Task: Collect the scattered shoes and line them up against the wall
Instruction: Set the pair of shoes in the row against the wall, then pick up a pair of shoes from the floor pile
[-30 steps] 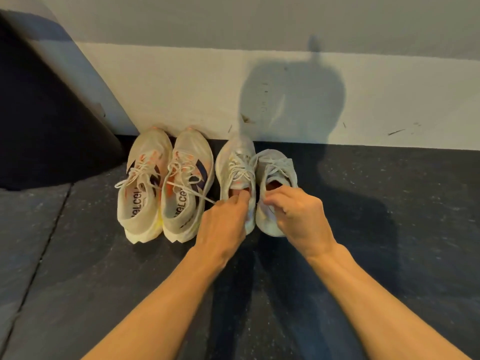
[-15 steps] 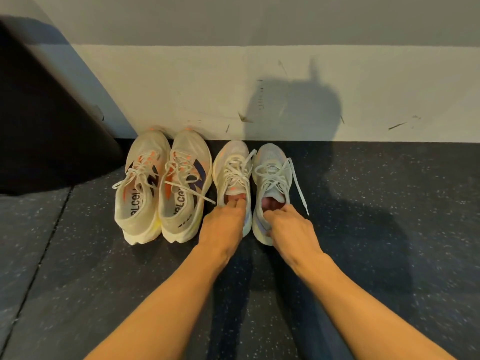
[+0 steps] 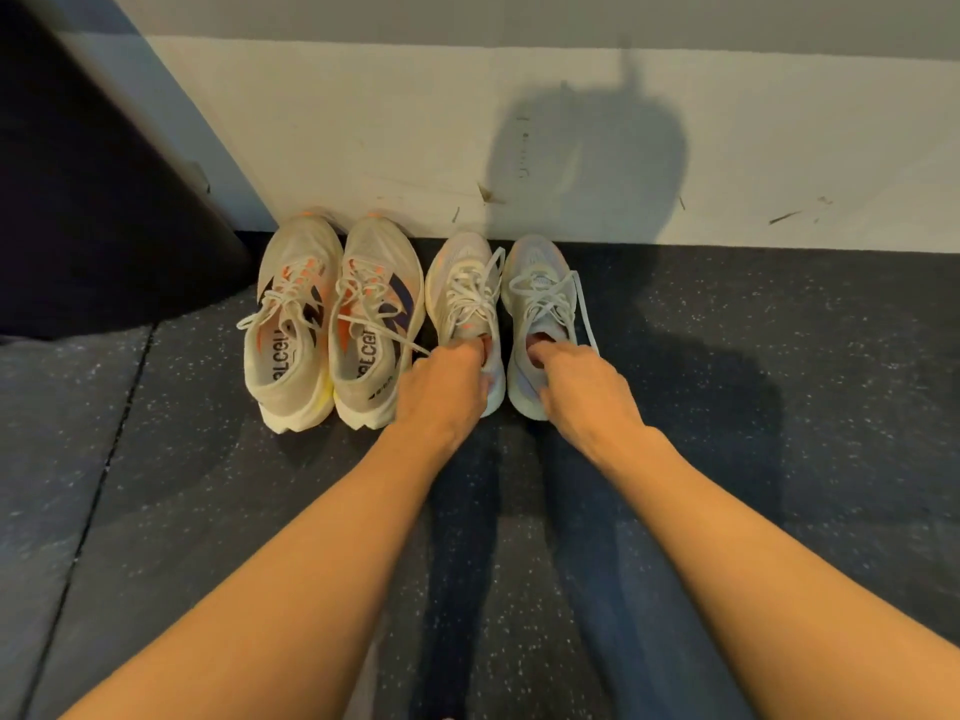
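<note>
Both pale small shoes have slid forward since the earlier frames, and the right-hand one has swung straight; their toes now touch the foot of the wall at the far edge of the floor. The left small shoe and the right small shoe stand side by side, just apart, heels toward the person.

The left grip, a bare hand, is clamped on the heel collar of the left small shoe, its fingers curled down into the opening. The right grip is clamped the same way on the heel collar of the right small shoe, fingertips tucked inside. A loose lace of that shoe trails down its outer side beside the hand.

Just left of them a larger cream pair with orange and dark blue marks, the left large shoe and the right large shoe, stands toes to the wall. A dark slanted panel fills the far left corner of the floor.
</note>
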### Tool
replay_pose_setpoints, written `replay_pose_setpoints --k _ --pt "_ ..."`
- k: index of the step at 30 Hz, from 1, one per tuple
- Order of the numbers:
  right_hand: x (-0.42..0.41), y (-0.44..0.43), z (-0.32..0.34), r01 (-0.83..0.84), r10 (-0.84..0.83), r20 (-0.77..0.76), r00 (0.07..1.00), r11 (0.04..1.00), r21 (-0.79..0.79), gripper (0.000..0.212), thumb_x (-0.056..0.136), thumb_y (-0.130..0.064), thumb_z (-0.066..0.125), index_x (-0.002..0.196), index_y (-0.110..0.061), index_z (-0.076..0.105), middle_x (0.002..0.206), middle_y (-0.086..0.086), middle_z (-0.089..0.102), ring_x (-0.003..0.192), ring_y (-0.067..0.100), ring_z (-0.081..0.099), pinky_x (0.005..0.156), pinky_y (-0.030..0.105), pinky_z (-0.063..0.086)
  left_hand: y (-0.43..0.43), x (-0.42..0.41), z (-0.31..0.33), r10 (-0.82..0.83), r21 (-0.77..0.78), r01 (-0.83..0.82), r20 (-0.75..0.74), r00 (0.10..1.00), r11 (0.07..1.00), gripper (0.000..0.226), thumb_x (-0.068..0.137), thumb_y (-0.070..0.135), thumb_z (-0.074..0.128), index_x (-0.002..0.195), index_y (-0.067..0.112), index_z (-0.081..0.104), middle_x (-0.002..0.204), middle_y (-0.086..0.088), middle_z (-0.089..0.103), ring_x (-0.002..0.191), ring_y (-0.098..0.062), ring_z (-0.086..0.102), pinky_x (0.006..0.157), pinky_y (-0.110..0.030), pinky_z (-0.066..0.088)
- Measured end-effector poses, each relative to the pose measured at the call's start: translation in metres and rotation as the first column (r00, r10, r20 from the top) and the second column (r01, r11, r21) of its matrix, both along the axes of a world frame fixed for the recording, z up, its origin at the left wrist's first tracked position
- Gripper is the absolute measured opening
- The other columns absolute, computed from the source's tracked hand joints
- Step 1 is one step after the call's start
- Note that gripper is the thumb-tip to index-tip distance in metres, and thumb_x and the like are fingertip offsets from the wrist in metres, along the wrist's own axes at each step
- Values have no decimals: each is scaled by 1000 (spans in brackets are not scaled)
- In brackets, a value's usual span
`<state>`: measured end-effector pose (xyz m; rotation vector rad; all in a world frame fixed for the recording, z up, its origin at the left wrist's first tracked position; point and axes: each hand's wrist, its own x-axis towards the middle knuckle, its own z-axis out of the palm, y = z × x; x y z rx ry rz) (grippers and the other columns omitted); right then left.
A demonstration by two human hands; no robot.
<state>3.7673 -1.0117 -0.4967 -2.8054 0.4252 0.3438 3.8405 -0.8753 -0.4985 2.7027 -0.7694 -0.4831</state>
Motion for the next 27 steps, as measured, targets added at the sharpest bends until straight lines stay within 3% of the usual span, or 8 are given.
replay_pose_setpoints --k 3,8,15,22,27 --pt "-4 12 47 77 -89 94 992 990 121 28 91 -16 55 119 -17 55 114 8 61 100 31 59 78 44 51 2 -7 45 62 -108 -63 -11 998 992 19 91 29 55 103 14 58 104 -11 64 94 -34 60 74 -40 47" --pt "-18 24 172 207 -286 175 942 907 368 36 90 -18 57 126 -20 57 119 2 65 108 22 60 88 38 50 4 -20 168 94 -198 -95 -17 995 976 25 92 31 55 110 15 62 110 -7 64 101 -28 59 83 -43 49" --pt "-46 11 444 231 -529 367 765 757 611 29 92 -20 57 121 -18 61 111 -3 67 103 9 61 91 30 50 -17 -28 445 22 -327 9 91 996 945 29 92 37 55 115 20 60 122 -4 59 111 -22 55 92 -37 44" --pt "-118 -12 732 202 -627 584 515 751 628 24 93 -20 55 115 -19 64 103 -7 70 96 -1 63 87 20 49 -48 -74 747 -61 -567 207 266 962 797 26 91 35 59 111 19 64 112 -2 62 98 -14 57 87 -28 44" --pt "-193 -4 880 226 -621 707 337 783 580 25 93 -24 57 117 -18 64 100 -10 68 93 -6 61 81 9 46 -58 -124 894 -144 -710 356 343 928 608 21 89 32 60 104 18 67 103 2 65 95 -12 60 89 -33 48"
